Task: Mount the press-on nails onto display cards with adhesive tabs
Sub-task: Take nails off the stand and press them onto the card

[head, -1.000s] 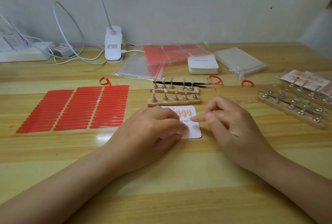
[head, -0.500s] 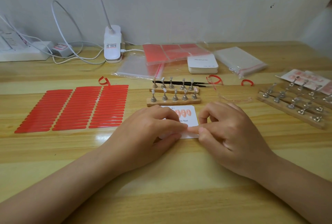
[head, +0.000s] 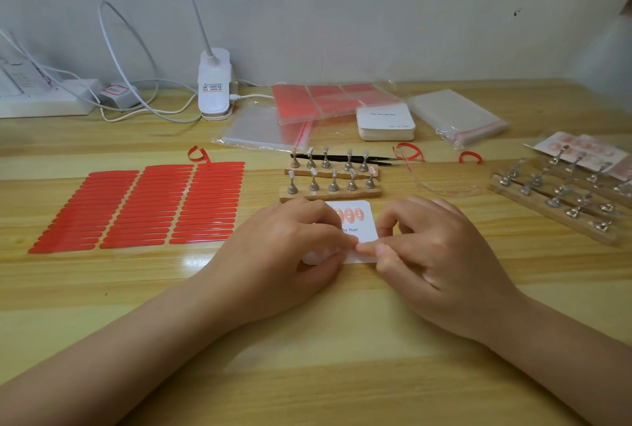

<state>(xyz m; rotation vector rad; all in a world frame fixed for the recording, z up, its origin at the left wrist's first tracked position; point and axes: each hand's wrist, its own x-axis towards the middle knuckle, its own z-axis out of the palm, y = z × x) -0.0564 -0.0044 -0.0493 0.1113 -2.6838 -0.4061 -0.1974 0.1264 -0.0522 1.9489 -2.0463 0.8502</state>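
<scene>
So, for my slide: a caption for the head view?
Both hands meet over a display card bearing pink nails.

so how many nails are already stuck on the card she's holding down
3 show in a row along the top of the display card, by the nails. The left hand covers the card's left part, so more may be hidden.

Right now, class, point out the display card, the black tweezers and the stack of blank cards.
display card (head: 365, 220): head view, bare white part near its right edge.
black tweezers (head: 383, 159): head view, the arms near the tips.
stack of blank cards (head: 384, 118): head view, top card's face.
</scene>
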